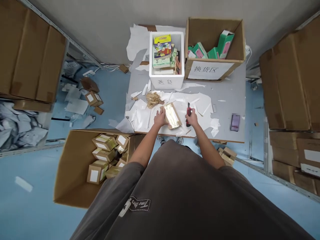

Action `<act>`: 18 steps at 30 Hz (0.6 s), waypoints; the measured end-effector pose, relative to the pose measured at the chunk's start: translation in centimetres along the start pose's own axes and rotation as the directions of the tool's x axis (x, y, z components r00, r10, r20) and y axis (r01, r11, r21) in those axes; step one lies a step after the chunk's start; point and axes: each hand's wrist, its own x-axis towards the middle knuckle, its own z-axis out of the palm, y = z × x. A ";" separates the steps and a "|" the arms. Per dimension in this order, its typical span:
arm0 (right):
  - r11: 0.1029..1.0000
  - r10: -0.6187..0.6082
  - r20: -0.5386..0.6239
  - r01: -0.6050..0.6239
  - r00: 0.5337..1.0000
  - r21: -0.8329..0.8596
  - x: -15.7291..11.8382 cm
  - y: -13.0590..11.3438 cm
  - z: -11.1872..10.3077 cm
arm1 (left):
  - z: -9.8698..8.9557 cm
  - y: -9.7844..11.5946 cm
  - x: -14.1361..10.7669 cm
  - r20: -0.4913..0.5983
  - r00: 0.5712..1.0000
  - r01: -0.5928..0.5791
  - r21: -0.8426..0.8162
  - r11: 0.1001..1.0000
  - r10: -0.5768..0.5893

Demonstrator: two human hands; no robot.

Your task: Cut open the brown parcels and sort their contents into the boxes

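Observation:
On the paper-covered front of the table lies a small cardboard box (pixel 172 115) with shiny tape over its top. My left hand (pixel 160 117) grips its left side, fingers on the edge. Just right of the box, my right hand (pixel 192 117) is closed around a red and black box cutter (pixel 188 115), held apart from the box and pointing away from me. Whether the blade is out is too small to tell. Crumpled brown paper (pixel 153 99) sits right behind the box. Torn white paper (pixel 142 115) spreads under and around both hands.
A white foam box (pixel 166 83) of goods and a cardboard carton (pixel 215 70) with green boxes stand at the table's back. A blurred purple item (pixel 235 122) lies at right. A large open carton (pixel 72 170) of taped parcels is at lower left. Shelves flank both sides.

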 end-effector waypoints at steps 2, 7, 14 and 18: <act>0.990 -0.108 0.076 0.114 0.991 -0.082 0.5 -4.3 1.5 | 0.5 0.8 -0.3 -0.026 1.000 0.005 -0.048 0.999 -0.006; 0.928 -0.104 0.211 0.171 0.972 -0.332 1.6 -11.1 5.2 | 1.5 1.7 -1.0 -0.097 0.995 -0.005 -0.141 0.990 -0.009; 0.815 -0.054 0.268 0.198 0.962 -0.545 1.1 -12.7 6.0 | 1.1 2.1 -1.7 -0.071 0.997 0.020 -0.115 0.993 -0.029; 0.745 0.003 0.269 0.178 0.963 -0.643 0.9 -13.9 6.2 | 0.2 2.5 -1.8 0.002 0.998 0.057 0.047 0.997 -0.057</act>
